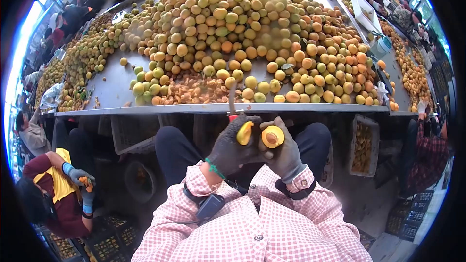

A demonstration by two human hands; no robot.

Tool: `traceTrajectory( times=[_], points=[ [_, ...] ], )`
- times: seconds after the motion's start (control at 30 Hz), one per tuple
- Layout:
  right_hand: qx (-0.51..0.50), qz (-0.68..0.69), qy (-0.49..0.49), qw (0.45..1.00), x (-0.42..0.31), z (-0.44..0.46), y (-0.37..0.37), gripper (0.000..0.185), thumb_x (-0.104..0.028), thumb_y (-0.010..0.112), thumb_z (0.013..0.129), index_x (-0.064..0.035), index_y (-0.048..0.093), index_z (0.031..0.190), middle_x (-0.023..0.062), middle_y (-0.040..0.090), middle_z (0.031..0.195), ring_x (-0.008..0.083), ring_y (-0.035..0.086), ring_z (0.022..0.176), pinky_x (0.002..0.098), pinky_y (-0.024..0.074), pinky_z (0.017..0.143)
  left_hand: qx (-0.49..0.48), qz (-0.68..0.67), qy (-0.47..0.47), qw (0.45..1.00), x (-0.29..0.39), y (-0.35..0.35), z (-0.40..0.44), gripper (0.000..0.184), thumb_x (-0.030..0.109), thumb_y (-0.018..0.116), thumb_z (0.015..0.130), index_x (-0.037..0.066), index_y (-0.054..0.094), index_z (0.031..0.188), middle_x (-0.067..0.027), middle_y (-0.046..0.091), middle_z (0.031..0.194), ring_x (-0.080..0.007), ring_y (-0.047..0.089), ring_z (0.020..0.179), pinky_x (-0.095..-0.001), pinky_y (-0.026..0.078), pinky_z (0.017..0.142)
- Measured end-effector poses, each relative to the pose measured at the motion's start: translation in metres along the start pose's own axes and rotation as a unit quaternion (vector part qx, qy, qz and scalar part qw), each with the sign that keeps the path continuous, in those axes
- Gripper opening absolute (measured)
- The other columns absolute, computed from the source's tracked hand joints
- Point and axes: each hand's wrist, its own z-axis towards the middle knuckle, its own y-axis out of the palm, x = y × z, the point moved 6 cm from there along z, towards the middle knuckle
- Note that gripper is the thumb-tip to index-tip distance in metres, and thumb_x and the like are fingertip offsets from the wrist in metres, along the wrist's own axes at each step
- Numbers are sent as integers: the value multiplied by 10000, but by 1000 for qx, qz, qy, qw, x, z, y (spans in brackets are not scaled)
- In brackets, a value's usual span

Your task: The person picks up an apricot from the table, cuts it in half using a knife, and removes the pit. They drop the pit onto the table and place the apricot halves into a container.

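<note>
My left hand (230, 143), in a dark glove, is closed around a knife (232, 115) with a red handle; its blade points up toward the table edge. The same hand also holds a cut apricot half (244, 133). In my gloved right hand (285, 153) is the other apricot half (273, 137), cut face up, with the brown pit sitting in it. The two hands are close together above my lap. Just beyond them, a heap of reddish apricot pits (196, 89) lies at the table's near edge among whole apricots (208, 19).
The metal table (213, 108) carries a large pile of apricots. Below stand a pale crate (131, 133), a round bucket (141, 182) and a crate of apricot pieces (363, 145). A co-worker (58, 189) sits at left, another (429, 150) at right.
</note>
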Motion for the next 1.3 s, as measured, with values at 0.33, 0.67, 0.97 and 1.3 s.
traceTrajectory(
  times=[0.33, 0.67, 0.97, 1.3],
  points=[
    [-15, -14, 32, 999, 2, 14, -11, 283, -296, 435, 980, -67, 545, 1105, 116, 613, 901, 205, 630, 780, 264, 487, 604, 15, 183, -47, 982, -54, -50, 1, 361, 30, 598, 831, 61, 535, 1185, -145, 665, 968, -286, 665, 820, -381, 509, 659],
    [5, -165, 94, 982, 19, 15, -44, 235, -240, 554, 939, -49, 547, 1077, 94, 609, 986, 200, 635, 882, 279, 521, 714, 50, 554, -73, 828, -18, -49, 30, 719, 533, 656, 767, 109, 459, 1313, -166, 673, 733, -345, 663, 638, -448, 505, 558],
    [-50, -372, -152, 914, 22, 15, 3, 459, -114, 599, 905, -84, 438, 1335, 34, 563, 860, 91, 511, 768, 201, 441, 688, -17, 455, -164, 875, -27, -51, 31, 708, 458, 680, 784, 60, 430, 1314, -216, 667, 963, -403, 655, 881, -447, 517, 727],
    [-123, -155, 178, 964, 36, 15, -5, 360, -263, 430, 963, -65, 489, 1258, 109, 633, 1124, 184, 648, 836, 302, 511, 683, 33, -371, -217, 902, -26, -42, 14, 317, 182, 582, 913, 23, 509, 1177, 10, 388, 595, -96, 366, 445, -235, 293, 390]
  ],
)
